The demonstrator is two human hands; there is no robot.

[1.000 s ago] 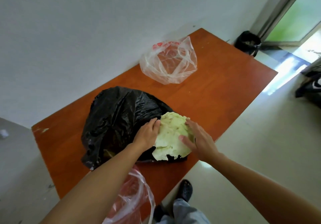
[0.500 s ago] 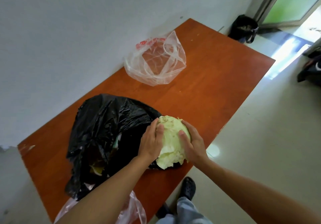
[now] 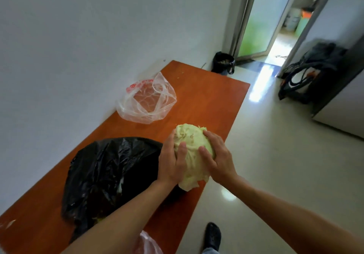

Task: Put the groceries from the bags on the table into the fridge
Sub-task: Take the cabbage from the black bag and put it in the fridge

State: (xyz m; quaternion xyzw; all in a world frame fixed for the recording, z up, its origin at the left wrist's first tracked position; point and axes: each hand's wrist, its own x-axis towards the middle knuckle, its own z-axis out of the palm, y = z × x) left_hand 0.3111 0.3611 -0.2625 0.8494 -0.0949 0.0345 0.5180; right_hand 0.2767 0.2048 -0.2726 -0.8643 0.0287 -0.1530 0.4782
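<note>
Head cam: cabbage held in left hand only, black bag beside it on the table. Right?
Not quite. The head view shows both the left hand and the right hand gripping the cabbage, one on each side. The black bag does lie beside it on the table.

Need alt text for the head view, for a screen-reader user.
The left hand and right hand grip a pale green cabbage at the table edge, beside a black bag. A clear bag lies farther along the table by the wall; beyond it a bin stands by an open doorway.
</note>
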